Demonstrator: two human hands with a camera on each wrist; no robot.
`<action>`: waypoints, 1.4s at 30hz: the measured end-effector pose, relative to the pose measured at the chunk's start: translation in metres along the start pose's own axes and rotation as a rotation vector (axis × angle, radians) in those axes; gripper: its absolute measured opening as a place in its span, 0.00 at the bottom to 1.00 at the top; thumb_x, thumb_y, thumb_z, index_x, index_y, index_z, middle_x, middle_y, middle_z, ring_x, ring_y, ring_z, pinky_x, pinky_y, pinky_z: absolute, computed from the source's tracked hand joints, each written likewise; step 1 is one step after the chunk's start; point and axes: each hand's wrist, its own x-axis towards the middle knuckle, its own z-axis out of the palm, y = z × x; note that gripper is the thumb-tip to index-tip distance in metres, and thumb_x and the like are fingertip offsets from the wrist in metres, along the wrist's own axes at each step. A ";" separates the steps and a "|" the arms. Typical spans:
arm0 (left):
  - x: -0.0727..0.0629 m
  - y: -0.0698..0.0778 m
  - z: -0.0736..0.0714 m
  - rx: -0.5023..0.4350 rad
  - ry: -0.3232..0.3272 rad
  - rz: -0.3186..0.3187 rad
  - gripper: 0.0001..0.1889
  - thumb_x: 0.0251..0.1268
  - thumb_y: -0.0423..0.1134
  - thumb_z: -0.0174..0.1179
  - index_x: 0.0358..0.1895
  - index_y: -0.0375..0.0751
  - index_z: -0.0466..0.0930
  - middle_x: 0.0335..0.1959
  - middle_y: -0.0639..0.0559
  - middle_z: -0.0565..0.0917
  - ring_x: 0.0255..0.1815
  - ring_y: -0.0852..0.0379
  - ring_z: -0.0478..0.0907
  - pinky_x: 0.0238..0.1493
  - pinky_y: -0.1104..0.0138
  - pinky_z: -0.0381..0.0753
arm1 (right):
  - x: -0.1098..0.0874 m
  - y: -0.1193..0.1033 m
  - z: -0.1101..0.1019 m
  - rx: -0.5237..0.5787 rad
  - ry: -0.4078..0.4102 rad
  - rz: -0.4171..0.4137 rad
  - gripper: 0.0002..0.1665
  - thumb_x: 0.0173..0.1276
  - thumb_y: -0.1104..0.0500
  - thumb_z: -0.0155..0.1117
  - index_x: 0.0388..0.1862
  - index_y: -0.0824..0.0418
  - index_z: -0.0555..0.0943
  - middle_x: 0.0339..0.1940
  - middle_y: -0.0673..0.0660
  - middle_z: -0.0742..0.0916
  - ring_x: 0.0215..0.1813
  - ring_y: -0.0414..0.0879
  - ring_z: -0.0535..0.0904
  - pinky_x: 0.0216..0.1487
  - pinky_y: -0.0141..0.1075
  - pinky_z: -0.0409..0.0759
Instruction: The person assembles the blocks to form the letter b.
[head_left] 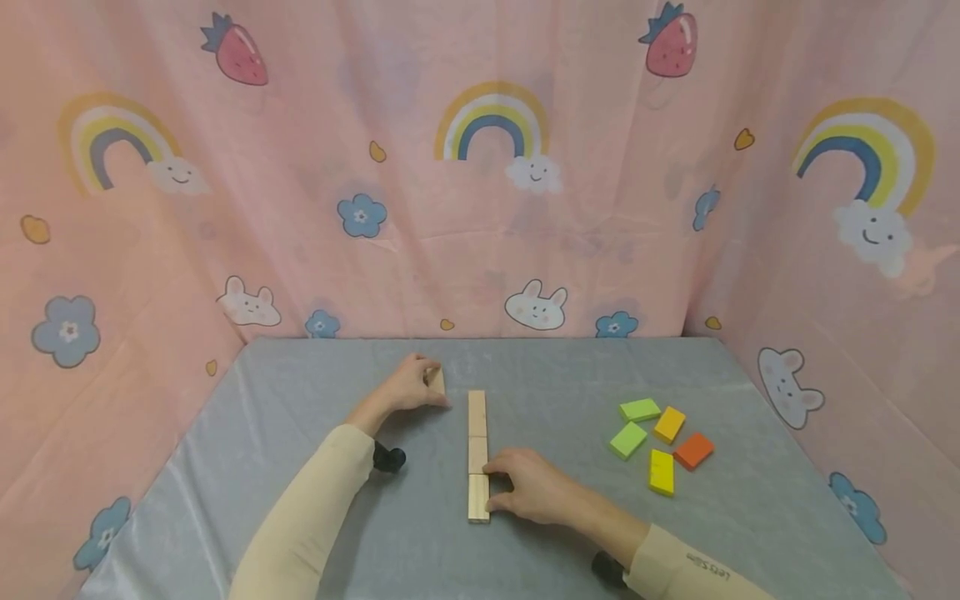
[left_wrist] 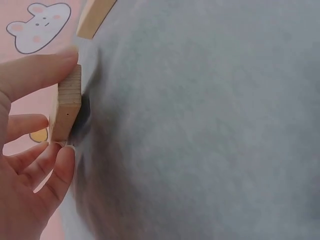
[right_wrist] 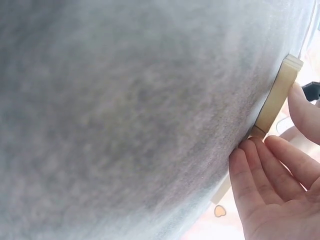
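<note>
My left hand point(head_left: 405, 385) pinches a plain wooden block point(head_left: 435, 381) between thumb and fingers, beyond and left of a row. In the left wrist view this block point(left_wrist: 66, 107) is tilted, its grained end in sight. Three plain wooden blocks lie end to end, running away from me: a near block point(head_left: 478, 500), a middle block point(head_left: 477, 454) and a far block point(head_left: 477, 412). My right hand point(head_left: 536, 487) touches the row's right side, thumb at the near block and fingertips around its joint with the middle one. The right wrist view shows these fingers point(right_wrist: 265, 175) fairly straight.
On the right lie two green blocks point(head_left: 639, 409), a yellow-orange block point(head_left: 669, 424), a yellow block point(head_left: 662, 472) and an orange block point(head_left: 693, 451). A grey cloth point(head_left: 555, 375) covers the table. Pink patterned curtains point(head_left: 420, 275) stand behind and at both sides.
</note>
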 end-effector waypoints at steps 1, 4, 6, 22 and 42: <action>0.001 0.001 0.000 0.004 0.003 0.001 0.42 0.52 0.47 0.78 0.70 0.32 0.73 0.70 0.33 0.66 0.64 0.39 0.71 0.62 0.47 0.75 | 0.000 0.000 0.000 -0.001 0.002 -0.001 0.25 0.59 0.54 0.80 0.52 0.65 0.86 0.47 0.53 0.88 0.50 0.44 0.83 0.52 0.41 0.82; 0.002 0.005 0.000 0.007 0.009 0.002 0.41 0.53 0.47 0.78 0.70 0.33 0.73 0.70 0.33 0.66 0.64 0.39 0.71 0.63 0.46 0.75 | 0.001 0.000 0.000 -0.004 0.004 -0.006 0.25 0.59 0.54 0.80 0.52 0.66 0.86 0.46 0.53 0.89 0.49 0.44 0.83 0.52 0.41 0.82; 0.004 0.007 0.000 0.004 0.007 0.004 0.41 0.53 0.47 0.78 0.70 0.34 0.73 0.70 0.34 0.67 0.64 0.40 0.71 0.62 0.46 0.75 | 0.001 0.000 -0.001 -0.004 0.003 -0.006 0.25 0.59 0.54 0.80 0.52 0.66 0.86 0.46 0.53 0.89 0.49 0.44 0.83 0.51 0.41 0.82; 0.019 0.016 0.004 -0.054 0.049 0.005 0.43 0.52 0.48 0.78 0.72 0.35 0.72 0.69 0.38 0.67 0.65 0.41 0.72 0.63 0.48 0.76 | 0.004 -0.002 0.002 0.001 0.007 -0.022 0.25 0.59 0.55 0.80 0.52 0.66 0.86 0.46 0.53 0.88 0.50 0.45 0.83 0.52 0.41 0.82; 0.039 0.032 0.022 -0.133 0.032 0.043 0.42 0.55 0.47 0.77 0.71 0.32 0.71 0.62 0.39 0.68 0.54 0.48 0.71 0.52 0.57 0.76 | 0.002 0.002 0.001 -0.007 -0.003 -0.010 0.24 0.59 0.53 0.80 0.52 0.64 0.86 0.46 0.52 0.88 0.50 0.44 0.83 0.53 0.42 0.82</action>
